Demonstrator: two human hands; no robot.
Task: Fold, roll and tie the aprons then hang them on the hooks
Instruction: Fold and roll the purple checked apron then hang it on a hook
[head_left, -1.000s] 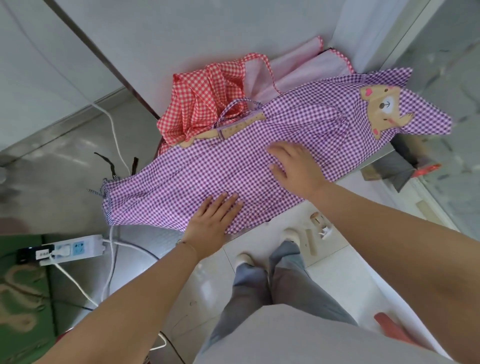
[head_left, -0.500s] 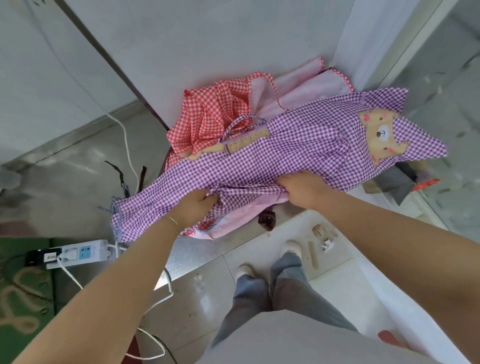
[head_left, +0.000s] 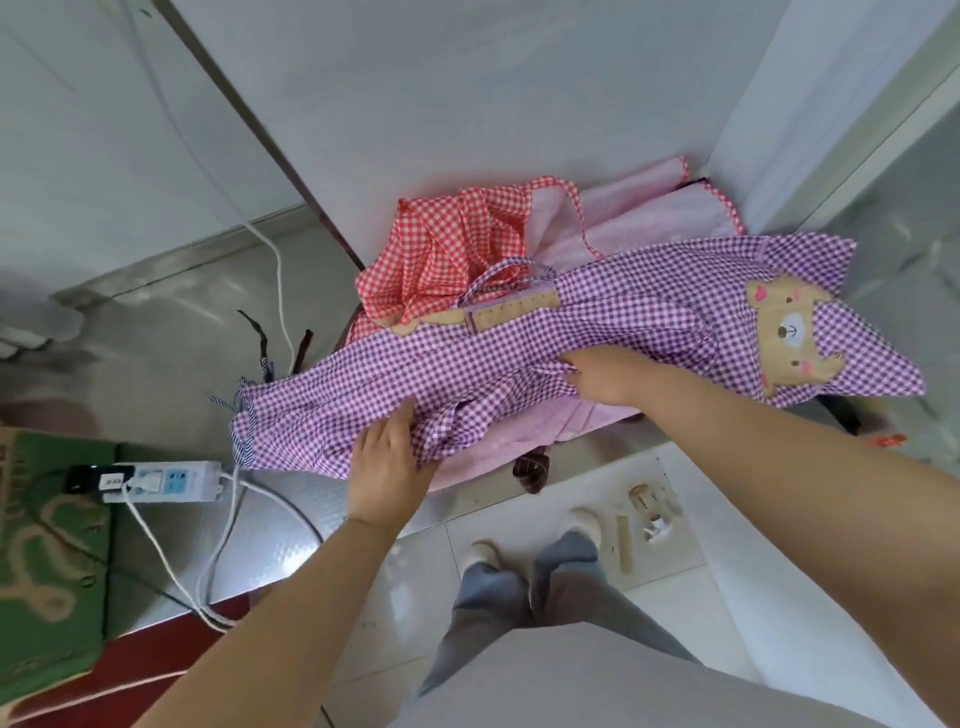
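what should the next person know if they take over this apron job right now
Left hand: grip on the near edge of the purple checked apron, folding it up.
Right hand: grip on a bunched fold at the apron's middle.
The purple apron lies lengthwise on the steel table, bear patch at the right end. The red checked apron lies crumpled behind it.
Done: the first lengthwise fold is started only.
Left: finish folding, roll, tie and hang it, then the red one. No hooks in view.
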